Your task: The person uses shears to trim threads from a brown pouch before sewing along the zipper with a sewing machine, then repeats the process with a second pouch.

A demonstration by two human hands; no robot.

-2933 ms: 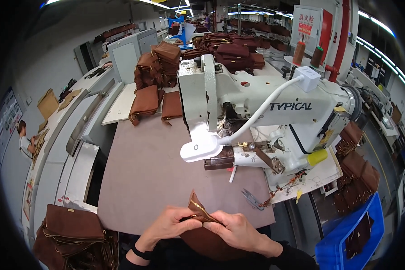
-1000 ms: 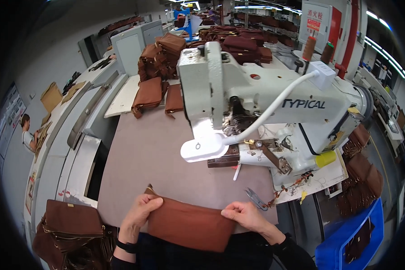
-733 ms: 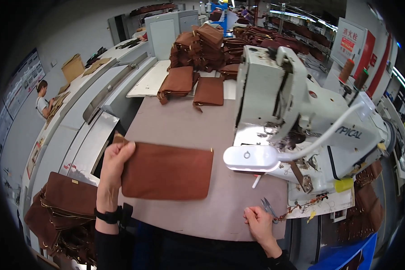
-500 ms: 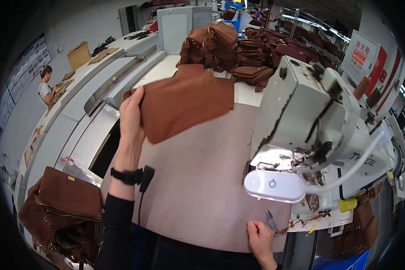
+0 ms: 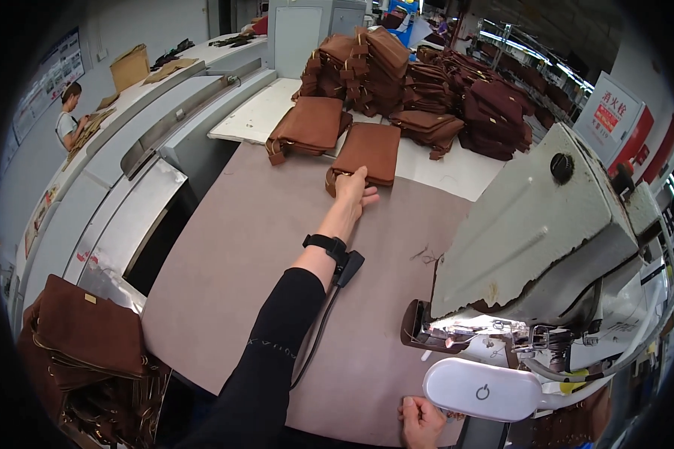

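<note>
My left hand (image 5: 352,188) reaches forward and is closed on the near edge of a brown leather bag (image 5: 368,150), thumb on top. The bag lies flat where the mauve work mat (image 5: 225,217) meets the white tabletop. Just left of it, another brown bag (image 5: 307,123) rests on a small pile. My right hand (image 5: 421,423) is curled at the mat's near edge, beside the white lamp (image 5: 481,389). Whatever its fingers hold is hidden, and the thread snips seen earlier beside this hand do not show now.
A pale sewing machine (image 5: 517,232) fills the right side. Tall stacks of brown bags (image 5: 378,67) and dark red bags (image 5: 494,116) stand at the back. More brown bags (image 5: 90,329) are piled at the lower left. A person (image 5: 69,120) works at the far left.
My left hand has moved right and forward, from holding up a brown leather piece to the bag lying at the mat's far edge. The lamp now covers the spot where the snips showed.
</note>
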